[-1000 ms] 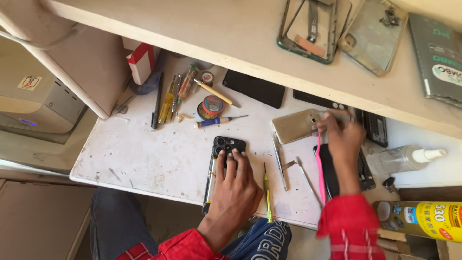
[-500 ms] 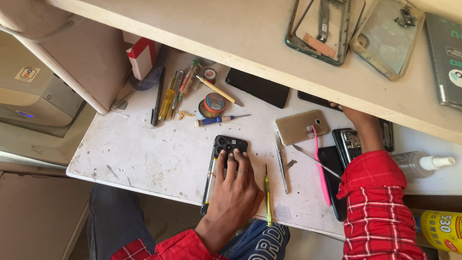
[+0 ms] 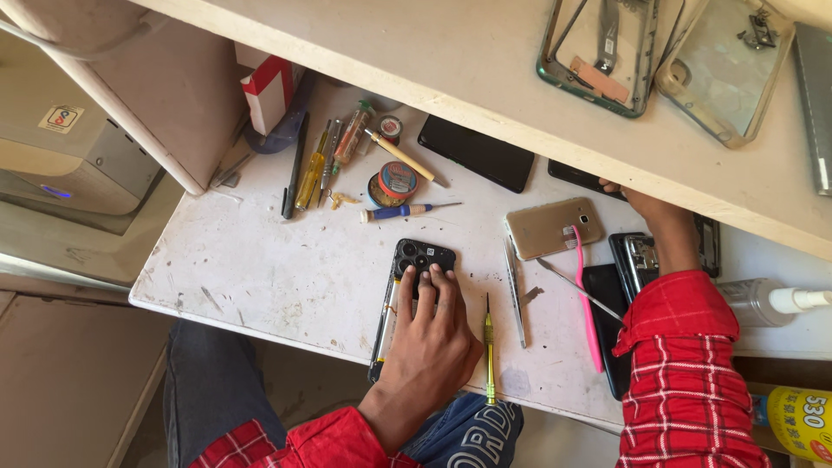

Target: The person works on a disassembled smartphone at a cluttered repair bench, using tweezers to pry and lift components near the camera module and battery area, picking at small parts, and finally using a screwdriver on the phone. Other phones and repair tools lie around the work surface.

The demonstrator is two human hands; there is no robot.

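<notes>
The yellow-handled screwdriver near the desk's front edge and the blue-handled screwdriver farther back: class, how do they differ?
The yellow-handled screwdriver lies front to back, just right of the left hand; the blue-handled screwdriver lies crosswise beside a round tin. The yellow one's handle looks slimmer than the blue one's, which has a white end. Both lie flat and untouched on the white desk.

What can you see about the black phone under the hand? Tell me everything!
The black phone lies flat on the white worktable, its back up, with a cluster of round camera lenses at the far end. Its long left edge looks opened, showing a yellowish strip inside. The left hand rests on it, fingers spread, covering most of it. A thin yellow-green screwdriver lies just beside it, apart.
</notes>
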